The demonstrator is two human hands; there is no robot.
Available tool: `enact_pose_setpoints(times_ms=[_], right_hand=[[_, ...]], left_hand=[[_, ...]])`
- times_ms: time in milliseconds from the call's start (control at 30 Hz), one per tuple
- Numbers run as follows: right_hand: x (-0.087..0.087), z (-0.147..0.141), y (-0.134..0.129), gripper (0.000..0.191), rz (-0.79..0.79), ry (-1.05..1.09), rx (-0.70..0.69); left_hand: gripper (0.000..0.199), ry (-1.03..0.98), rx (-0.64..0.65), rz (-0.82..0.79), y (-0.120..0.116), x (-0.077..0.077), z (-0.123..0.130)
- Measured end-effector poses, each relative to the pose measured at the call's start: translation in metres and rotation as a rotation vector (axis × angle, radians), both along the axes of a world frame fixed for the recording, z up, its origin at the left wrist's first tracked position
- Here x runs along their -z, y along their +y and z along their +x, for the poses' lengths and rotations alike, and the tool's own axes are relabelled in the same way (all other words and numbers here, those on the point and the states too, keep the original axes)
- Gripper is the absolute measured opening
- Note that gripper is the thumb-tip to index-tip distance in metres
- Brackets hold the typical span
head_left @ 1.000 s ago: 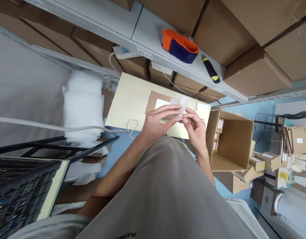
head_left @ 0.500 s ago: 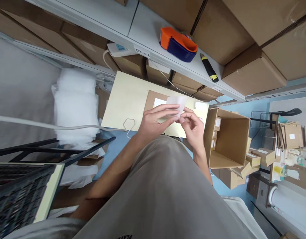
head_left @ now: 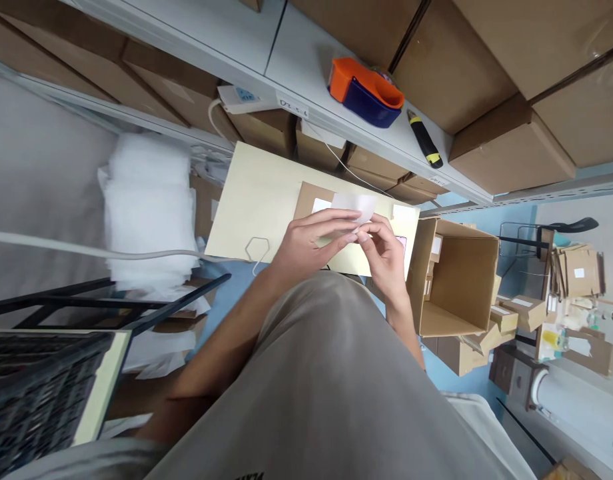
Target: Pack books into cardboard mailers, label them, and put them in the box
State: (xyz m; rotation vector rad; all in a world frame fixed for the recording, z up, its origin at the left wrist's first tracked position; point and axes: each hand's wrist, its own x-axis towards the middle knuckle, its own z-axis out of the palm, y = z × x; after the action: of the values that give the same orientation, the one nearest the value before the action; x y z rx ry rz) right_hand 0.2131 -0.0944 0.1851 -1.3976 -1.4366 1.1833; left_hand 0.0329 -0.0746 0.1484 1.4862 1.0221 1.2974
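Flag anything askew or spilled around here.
Small cartons right of the open cardboard box look askew, piled at mismatched angles. The white slip in left hand and right hand curves slightly, perhaps from handling. No spill shows.

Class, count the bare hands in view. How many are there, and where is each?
2: the left hand, holding the white slip above the pale tabletop, and the right hand, pinching at its lower edge.

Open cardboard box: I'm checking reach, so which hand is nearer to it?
Right. The right hand is just left of the open cardboard box; the left hand is farther left.
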Motion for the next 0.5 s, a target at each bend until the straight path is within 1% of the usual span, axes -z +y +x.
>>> enact_pose_setpoints(times_ms=[133, 267, 367, 500], right_hand=[[0.003, -0.003, 0.001, 0.035, -0.005, -0.015, -0.015], [0.007, -0.004, 0.003, 0.033, -0.022, -0.009, -0.025], [0.015, 0.002, 0.010, 0.030, -0.005, 0.016, -0.008], [0.029, 0.018, 0.024, 0.025, -0.020, -0.009, 0.036]], left_hand=[[0.026, -0.053, -0.016, -0.031, -0.001, -0.002, -0.002], [0.029, -0.191, -0.044, -0.180, -0.004, 0.001, 0.000], [0.033, -0.347, -0.108, -0.304, -0.001, 0.014, 0.001], [0.034, -0.558, -0.230, -0.500, 0.006, 0.043, -0.007]])
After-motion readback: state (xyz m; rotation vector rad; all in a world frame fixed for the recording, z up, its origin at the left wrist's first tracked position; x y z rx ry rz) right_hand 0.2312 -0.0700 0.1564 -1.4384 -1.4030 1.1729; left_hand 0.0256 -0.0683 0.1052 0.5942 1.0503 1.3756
